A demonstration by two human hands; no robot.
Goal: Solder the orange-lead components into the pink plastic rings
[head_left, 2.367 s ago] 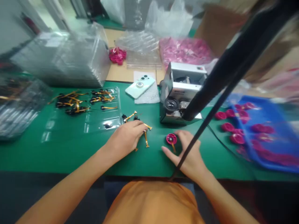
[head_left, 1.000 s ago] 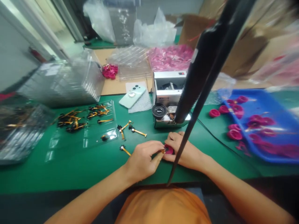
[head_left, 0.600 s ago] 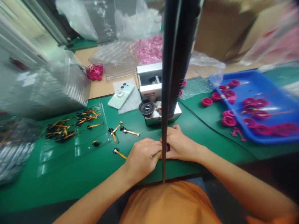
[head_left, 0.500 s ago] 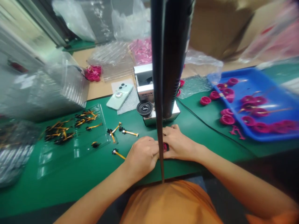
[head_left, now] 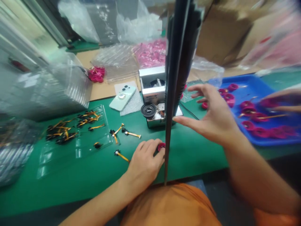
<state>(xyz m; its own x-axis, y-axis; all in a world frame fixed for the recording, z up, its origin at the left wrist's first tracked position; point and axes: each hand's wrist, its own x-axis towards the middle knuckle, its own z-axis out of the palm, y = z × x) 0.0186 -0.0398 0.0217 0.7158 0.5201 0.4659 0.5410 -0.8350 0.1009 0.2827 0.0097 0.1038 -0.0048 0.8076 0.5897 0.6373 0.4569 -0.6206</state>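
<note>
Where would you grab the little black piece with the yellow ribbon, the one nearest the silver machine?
Probably by its black head, pinched from above: that end looks bulkier than the thin yellow ribbon lying along the green table. Nothing covers it, and a straight-down pinch may avoid the crossed pieces close by on its left.

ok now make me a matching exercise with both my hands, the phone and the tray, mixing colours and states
Column one:
1. Phone
2. Left hand
3. Tray
4. Right hand

Column two:
A. Raised and open, nothing visible in its grasp
B. Pale green
C. Holding a round pink part
D. Blue

Right pairs: 1-B, 2-C, 3-D, 4-A
</note>
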